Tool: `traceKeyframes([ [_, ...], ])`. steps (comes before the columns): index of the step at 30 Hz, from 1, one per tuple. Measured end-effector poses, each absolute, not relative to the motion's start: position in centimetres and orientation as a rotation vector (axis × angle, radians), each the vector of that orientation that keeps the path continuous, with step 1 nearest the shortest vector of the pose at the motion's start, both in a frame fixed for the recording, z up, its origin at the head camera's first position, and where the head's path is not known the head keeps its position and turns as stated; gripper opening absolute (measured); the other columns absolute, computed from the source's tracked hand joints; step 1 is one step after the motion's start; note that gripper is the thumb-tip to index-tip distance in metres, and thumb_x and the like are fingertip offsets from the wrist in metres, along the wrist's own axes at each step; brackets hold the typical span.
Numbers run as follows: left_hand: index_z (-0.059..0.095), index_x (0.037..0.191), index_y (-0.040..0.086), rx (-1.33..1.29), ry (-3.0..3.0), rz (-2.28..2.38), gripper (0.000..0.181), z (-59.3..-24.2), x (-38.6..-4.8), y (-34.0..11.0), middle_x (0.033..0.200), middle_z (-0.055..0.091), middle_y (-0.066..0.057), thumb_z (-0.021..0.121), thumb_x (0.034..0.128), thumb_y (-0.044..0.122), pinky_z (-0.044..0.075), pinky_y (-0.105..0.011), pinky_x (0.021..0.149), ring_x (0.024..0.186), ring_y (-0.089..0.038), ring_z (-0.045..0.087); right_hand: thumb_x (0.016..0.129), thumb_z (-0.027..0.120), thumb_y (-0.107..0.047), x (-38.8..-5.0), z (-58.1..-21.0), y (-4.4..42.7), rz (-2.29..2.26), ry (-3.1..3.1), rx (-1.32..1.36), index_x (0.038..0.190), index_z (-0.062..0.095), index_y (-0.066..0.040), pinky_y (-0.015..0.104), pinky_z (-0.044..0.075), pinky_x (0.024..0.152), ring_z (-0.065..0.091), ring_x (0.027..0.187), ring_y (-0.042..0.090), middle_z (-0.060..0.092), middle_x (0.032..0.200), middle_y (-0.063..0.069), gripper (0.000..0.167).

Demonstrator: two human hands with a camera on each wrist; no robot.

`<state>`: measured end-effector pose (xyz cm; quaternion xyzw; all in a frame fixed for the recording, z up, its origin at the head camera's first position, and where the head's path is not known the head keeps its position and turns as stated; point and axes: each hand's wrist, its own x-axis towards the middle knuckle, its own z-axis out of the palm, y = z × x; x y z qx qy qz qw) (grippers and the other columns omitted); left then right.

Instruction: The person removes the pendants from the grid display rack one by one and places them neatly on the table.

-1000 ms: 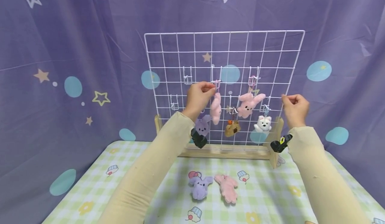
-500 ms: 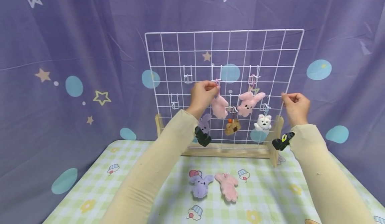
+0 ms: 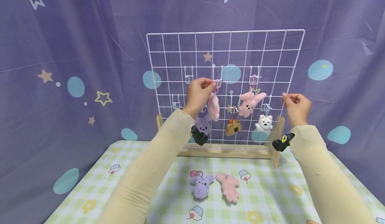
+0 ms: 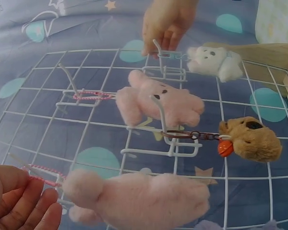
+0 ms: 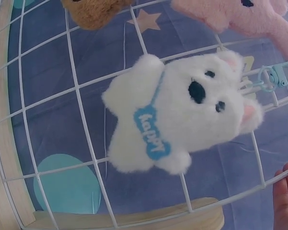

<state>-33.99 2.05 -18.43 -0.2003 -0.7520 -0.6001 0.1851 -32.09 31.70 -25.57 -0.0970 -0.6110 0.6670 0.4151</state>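
Note:
My left hand (image 3: 199, 95) pinches the pink bead chain (image 4: 47, 177) of a pink plush bunny keychain (image 3: 214, 107). The chain is at a white hook on the wire grid rack (image 3: 221, 32); whether its loop is fully over the prong I cannot tell. In the head view the bunny hangs side-on below my fingers. My right hand (image 3: 297, 107) grips the rack's right edge wire between thumb and fingers. Close to it hangs a white plush dog (image 5: 201, 100) with a blue "happy" tag.
Another pink bunny (image 3: 249, 104), a brown plush (image 3: 233, 127) and a purple bunny (image 3: 203, 125) hang on the grid. A purple bunny (image 3: 201, 186) and a pink plush (image 3: 229, 187) lie on the checked tablecloth (image 3: 168, 190). A wooden base (image 3: 228, 151) supports the rack.
My left hand shifted slightly right, then back left. The pink bunny swung round to a broad side and is side-on again. My right hand has stayed on the rack's edge.

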Motion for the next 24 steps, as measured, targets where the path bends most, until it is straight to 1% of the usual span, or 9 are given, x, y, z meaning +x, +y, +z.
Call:
traceKeyframes([
  [7,0.069,0.096,0.002,-0.597,-2.068,-1.646,0.013,-18.0,-33.8,1.9,0.085,0.068,-0.009,0.066,0.0882,0.012,0.05,-0.02,0.065,0.073,-0.011,0.059,0.083,0.07,-0.006,-31.9,-25.3,31.5,1.696,-1.523,-0.225,0.072,0.06,-0.012,0.009,0.047,0.056,0.056,0.052,0.0,0.061,0.058,-0.011,0.016],
  [12,0.069,0.097,0.002,-0.615,-2.04,-1.665,0.013,-17.7,-33.3,1.8,0.086,0.068,-0.009,0.066,0.0883,0.012,0.049,-0.02,0.064,0.074,-0.012,0.06,0.084,0.069,-0.007,-31.9,-25.4,31.5,1.686,-1.548,-0.214,0.073,0.06,-0.01,0.009,0.047,0.057,0.057,0.053,-0.001,0.061,0.058,-0.013,0.015],
  [18,0.068,0.097,0.0,-0.68,-1.998,-1.716,0.014,-17.3,-32.5,1.8,0.088,0.069,-0.011,0.067,0.0873,0.01,0.052,-0.021,0.067,0.075,-0.013,0.062,0.083,0.071,-0.009,-32.1,-25.5,31.8,1.647,-1.566,-0.235,0.07,0.061,-0.014,0.01,0.047,0.055,0.056,0.052,0.0,0.061,0.057,-0.013,0.017],
  [24,0.068,0.096,-0.001,-0.736,-1.985,-1.796,0.013,-17.4,-31.5,1.4,0.089,0.068,-0.014,0.067,0.0873,0.009,0.054,-0.023,0.072,0.076,-0.014,0.063,0.084,0.072,-0.016,-32.1,-25.4,31.8,1.559,-1.642,-0.278,0.069,0.06,-0.018,0.01,0.047,0.055,0.054,0.052,-0.001,0.059,0.056,-0.016,0.019],
])
